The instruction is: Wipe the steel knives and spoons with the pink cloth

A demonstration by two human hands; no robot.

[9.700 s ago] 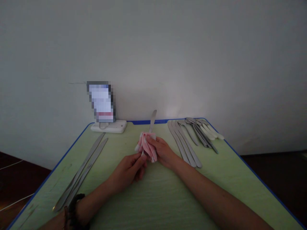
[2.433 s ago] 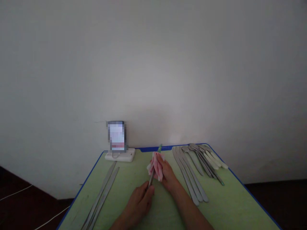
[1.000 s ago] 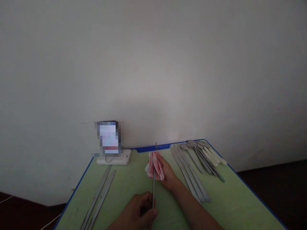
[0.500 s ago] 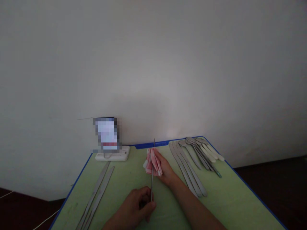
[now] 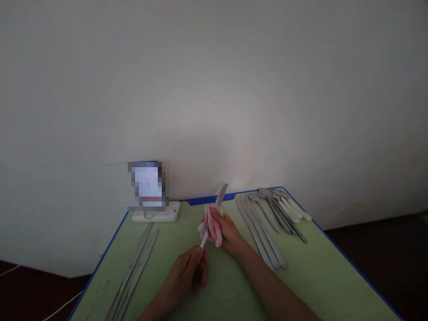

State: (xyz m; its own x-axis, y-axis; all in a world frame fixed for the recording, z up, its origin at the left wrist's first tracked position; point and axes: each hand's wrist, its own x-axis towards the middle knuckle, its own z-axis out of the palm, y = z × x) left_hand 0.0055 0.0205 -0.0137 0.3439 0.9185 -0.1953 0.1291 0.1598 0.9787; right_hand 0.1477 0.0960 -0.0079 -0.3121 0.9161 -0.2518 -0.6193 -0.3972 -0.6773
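Observation:
A metal table knife [image 5: 221, 195] slants up and to the right over the middle of the table. My left hand [image 5: 190, 268] grips its handle end, with the fingers closed. Around the middle of the knife is a folded pink and white cloth [image 5: 213, 225]. My right hand [image 5: 230, 232] is closed on this cloth, thumb on top, pressing it about the knife. The rounded blade tip sticks out above the cloth. What the cloth covers of the knife is hidden.
Two table knives [image 5: 137, 263] lie at the left. To the right are three more knives [image 5: 262, 234], then several spoons [image 5: 272, 209], some with white handles [image 5: 294, 209]. A blurred lit screen [image 5: 148, 183] stands on a white base [image 5: 157, 216] by the wall. The green table [image 5: 321, 276] has a blue edge.
The knife has turned from edge-on to showing its flat side, and its tip now leans right. My left hand has moved slightly up and left. My right hand keeps hold of the cloth.

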